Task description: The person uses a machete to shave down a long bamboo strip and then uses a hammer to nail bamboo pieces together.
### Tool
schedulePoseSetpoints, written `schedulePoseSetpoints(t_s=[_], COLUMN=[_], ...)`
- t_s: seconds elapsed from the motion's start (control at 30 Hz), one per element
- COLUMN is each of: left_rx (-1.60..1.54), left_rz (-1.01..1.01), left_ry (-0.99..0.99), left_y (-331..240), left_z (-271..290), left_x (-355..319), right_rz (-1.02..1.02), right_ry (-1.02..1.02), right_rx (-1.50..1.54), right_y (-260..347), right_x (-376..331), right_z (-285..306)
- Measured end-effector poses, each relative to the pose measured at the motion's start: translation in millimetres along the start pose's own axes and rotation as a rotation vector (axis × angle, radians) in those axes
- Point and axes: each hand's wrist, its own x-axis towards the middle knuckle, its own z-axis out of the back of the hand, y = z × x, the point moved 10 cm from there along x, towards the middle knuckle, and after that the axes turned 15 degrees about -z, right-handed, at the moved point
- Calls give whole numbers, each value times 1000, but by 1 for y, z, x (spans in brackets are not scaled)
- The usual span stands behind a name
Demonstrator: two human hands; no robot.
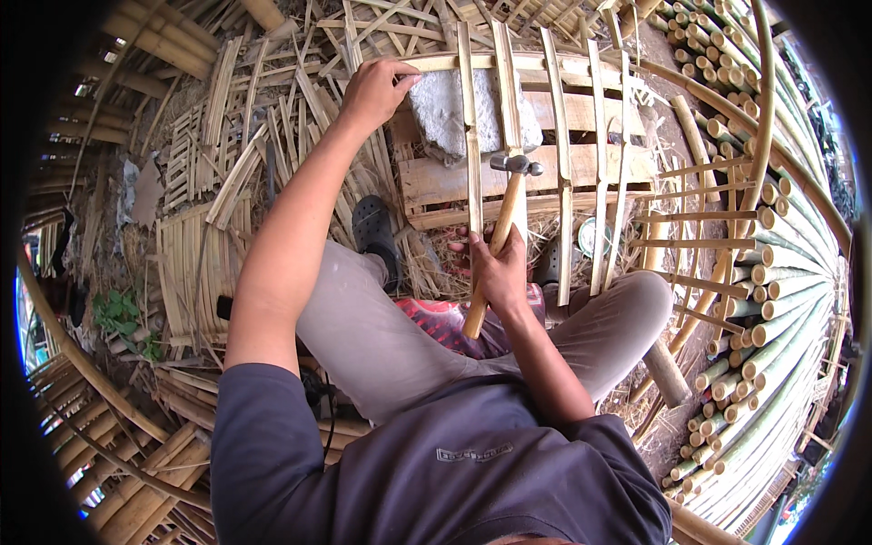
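Observation:
My right hand (500,272) is wrapped round the wooden handle of a hammer (510,207), whose metal head lies over a bamboo slat (507,91). The fingers of that hand are also close to the lower end of another slat (473,182); whether they touch it I cannot tell. Farther off, my left hand (377,91) pinches the left end of a bamboo crosspiece (440,63). Several upright slats lie spaced along this crosspiece, forming a frame. Under its left part sits a rough pale stone block (434,113).
Wooden planks (440,186) lie beneath the frame. Stacked bamboo poles (772,309) fill the right side, with a slatted bamboo piece (699,218) before them. Woven bamboo panels (195,154) and loose strips cover the ground at left. A dark clog (372,227) shows by my left leg.

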Motion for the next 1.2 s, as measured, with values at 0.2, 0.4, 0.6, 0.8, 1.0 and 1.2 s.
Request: schedulePoseSetpoints(t_s=[0.2, 0.4, 0.6, 0.8, 1.0, 1.2], left_rx=[-5, -256, -426, -175, -288, -311], left_rz=[-7, 176, 262, 55, 161, 169], left_ry=[-75, -123, -221, -225, -231, -320], left_y=[-4, 16, 27, 21, 32, 38], left_z=[8, 0, -5, -16, -37, -58], left_x=[4, 0, 2, 29, 49, 49], right_rz=[22, 34, 48, 40, 26, -4], right_ry=[0, 10, -36, -42, -13, 14], right_rx=[-52, -71, -7, -80, -46, -5], right_y=[-4, -4, -3, 2, -5, -10], right_x=[4, 6, -2, 1, 6, 8], right_z=[-1, 0, 0, 2, 2, -2])
